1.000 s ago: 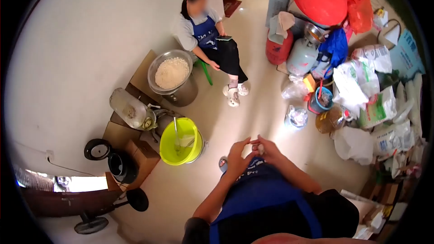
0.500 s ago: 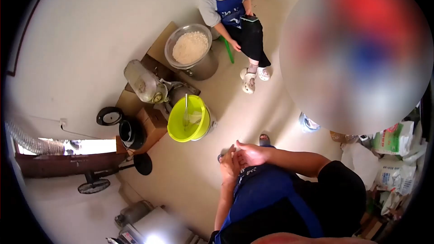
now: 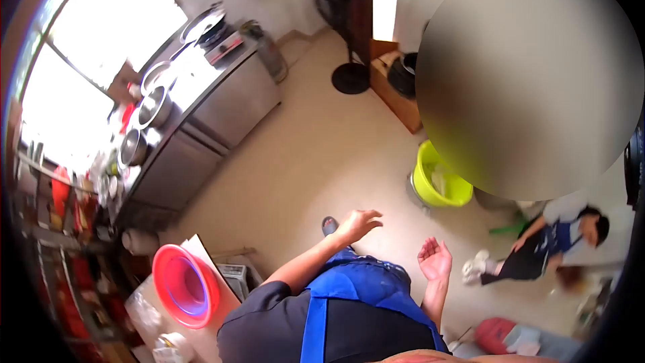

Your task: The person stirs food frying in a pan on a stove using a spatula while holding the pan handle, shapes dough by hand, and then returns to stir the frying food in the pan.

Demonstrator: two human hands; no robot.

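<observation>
My left hand (image 3: pixel 359 226) is held out in front of the blue apron (image 3: pixel 359 289), fingers loosely bent and apart, with nothing in it. To its right my right hand (image 3: pixel 435 260) is raised with the palm showing. Its fingers are slightly curled and it holds nothing. The two hands are well apart and touch no object. Ahead and to the right, the yellow-green tub (image 3: pixel 430 181) with something pale inside is the nearest vessel to them. A large blurred disc covers the upper right of the view.
Metal bowls (image 3: pixel 154 107) stand on a steel counter (image 3: pixel 232 104) at upper left. A red basin (image 3: pixel 168 289) sits on a table at lower left. A floor fan (image 3: pixel 351 78) and a cardboard box (image 3: pixel 396 104) are ahead. A seated person (image 3: pixel 544 249) in an apron is at right.
The view has swung left, bringing the counter and red basin into sight and shifting the yellow-green tub right. My hands, together before, have separated.
</observation>
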